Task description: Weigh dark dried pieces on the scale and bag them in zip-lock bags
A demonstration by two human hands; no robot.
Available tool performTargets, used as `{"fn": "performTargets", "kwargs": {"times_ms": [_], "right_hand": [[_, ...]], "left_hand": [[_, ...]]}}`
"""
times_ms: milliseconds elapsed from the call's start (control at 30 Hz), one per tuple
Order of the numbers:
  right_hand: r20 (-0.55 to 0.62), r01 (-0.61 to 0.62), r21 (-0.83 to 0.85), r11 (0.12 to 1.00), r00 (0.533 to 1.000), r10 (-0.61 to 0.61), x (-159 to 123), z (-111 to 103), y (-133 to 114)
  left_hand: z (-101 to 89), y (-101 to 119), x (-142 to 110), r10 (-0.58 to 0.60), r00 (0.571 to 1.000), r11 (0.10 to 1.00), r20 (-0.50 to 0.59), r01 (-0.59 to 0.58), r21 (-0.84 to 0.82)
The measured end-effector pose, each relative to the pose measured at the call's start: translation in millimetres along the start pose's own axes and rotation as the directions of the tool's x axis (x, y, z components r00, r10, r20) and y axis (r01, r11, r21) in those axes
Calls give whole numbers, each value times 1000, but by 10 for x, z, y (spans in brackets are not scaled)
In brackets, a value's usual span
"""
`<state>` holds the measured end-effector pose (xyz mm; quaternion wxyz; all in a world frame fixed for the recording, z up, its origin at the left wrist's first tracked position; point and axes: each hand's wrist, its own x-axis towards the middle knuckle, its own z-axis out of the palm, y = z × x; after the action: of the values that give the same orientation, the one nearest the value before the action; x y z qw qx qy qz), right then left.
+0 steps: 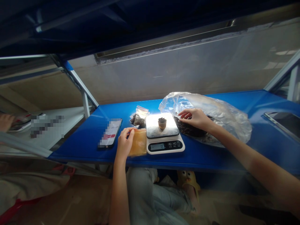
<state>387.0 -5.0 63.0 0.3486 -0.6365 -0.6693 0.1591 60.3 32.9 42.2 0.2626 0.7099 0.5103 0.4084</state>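
My left hand (126, 139) has its fingers curled at the upper edge of a yellowish flat plastic bag (138, 143), gripping it beside the scale. A white digital scale (166, 148) stands in the middle, its display apparently reading 18. On its shiny plate sits a small cup (162, 124) filled with dark pieces. To the right, my right hand (195, 118) reaches over the dark flaky pieces (191, 129) in a large clear plastic bag (229, 120). Its thumb and fingers are apart, and no held piece can be made out.
Behind my left hand lies a small zip bag (141, 116) of dark pieces. A phone (110, 132) rests on the blue table (82, 142), and a tablet-like device (284, 123) lies at the right. Another person's hand (6, 122) is at the far left.
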Motion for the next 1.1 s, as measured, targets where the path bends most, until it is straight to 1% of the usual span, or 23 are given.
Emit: {"fn": "performTargets", "kwargs": {"times_ms": [200, 400, 567, 667, 800, 933, 1100], "right_hand": [[-15, -24, 21, 999, 1000, 24, 17, -40, -31], [31, -58, 35, 998, 998, 57, 25, -105, -87], [90, -83, 88, 993, 993, 75, 48, -93, -43], [156, -57, 94, 994, 987, 41, 54, -92, 13], [229, 8, -8, 1000, 973, -6, 50, -106, 63], [261, 55, -70, 996, 965, -35, 57, -108, 60], [248, 53, -3, 999, 967, -50, 72, -87, 74]], "left_hand": [[5, -20, 9, 0, 1000, 1000, -7, 0, -9], [17, -53, 22, -7, 1000, 999, -5, 7, -35], [16, -55, 32, -18, 1000, 999, -9, 18, -38], [18, -52, 34, -27, 1000, 999, -13, 26, -43], [28, -75, 39, -22, 1000, 999, -19, 22, -46], [38, -97, 44, -31, 999, 998, -26, 30, -51], [37, -99, 53, -50, 998, 997, -32, 47, -68]]}}
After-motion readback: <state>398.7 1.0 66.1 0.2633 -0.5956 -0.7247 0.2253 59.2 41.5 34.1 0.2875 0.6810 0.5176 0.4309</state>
